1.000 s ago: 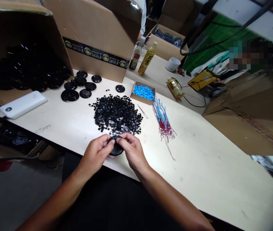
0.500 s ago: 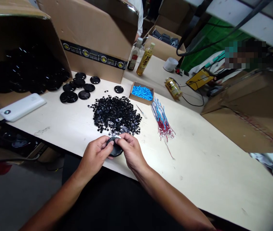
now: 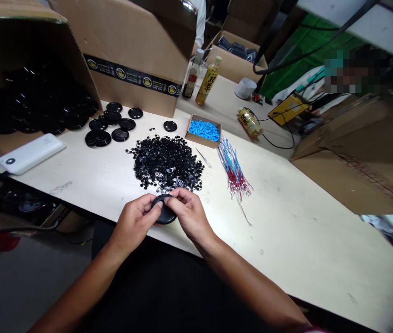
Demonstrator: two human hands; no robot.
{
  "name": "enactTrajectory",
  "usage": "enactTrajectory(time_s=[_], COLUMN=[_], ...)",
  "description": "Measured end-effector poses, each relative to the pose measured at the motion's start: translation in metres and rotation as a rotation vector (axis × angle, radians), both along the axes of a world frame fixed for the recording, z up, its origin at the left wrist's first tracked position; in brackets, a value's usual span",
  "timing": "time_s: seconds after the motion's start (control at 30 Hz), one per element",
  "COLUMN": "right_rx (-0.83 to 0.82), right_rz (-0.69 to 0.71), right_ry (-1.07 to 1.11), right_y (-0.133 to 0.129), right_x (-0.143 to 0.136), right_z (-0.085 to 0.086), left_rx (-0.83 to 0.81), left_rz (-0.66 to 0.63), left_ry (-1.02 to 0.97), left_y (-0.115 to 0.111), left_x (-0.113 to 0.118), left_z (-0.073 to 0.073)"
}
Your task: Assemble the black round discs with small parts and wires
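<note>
Between my two hands, at the table's front edge, is a round black plastic cover (image 3: 166,215). My left hand (image 3: 138,219) grips its left side, thumb on the upper face. My right hand (image 3: 188,213) holds the right side, its thumb pressing near the far rim and close to the left thumb. Any small part under the thumbs is hidden. Just beyond the fingers lies a heap of small black ring-like parts (image 3: 165,162). Further back on the left are several more round black covers (image 3: 120,134), and one single cover (image 3: 170,126) lies behind the heap.
A small box of blue pieces (image 3: 203,131) and a bundle of red, blue and white wires (image 3: 234,173) lie right of the heap, near a thin tool (image 3: 203,158). A white power bank (image 3: 32,153) and a carton of black covers (image 3: 37,101) are left. Bottles (image 3: 208,81) stand behind.
Both hands keep hold of the black cover, which now sits slightly flatter with more of its upper face and rim showing. The view has shifted slightly.
</note>
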State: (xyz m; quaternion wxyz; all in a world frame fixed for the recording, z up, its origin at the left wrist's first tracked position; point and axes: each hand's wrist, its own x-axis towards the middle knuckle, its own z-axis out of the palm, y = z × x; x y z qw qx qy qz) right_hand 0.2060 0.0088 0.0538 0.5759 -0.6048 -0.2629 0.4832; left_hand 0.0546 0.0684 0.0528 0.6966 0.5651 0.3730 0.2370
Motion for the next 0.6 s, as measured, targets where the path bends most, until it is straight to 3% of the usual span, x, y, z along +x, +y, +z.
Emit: enactTrajectory(time_s=[0.33,0.6], right_rx=[-0.001,-0.066], right_rz=[0.039,0.035], right_ry=[-0.076,-0.06], right_y=[-0.008,-0.014], right_x=[0.004,0.002], right_z=[0.004,0.004], left_rx=[0.042,0.104], left_rz=[-0.067,-0.019], left_ry=[-0.022,-0.013], left_y=[0.009,0.004], left_x=[0.005,0.013], left_z=[0.004,0.0])
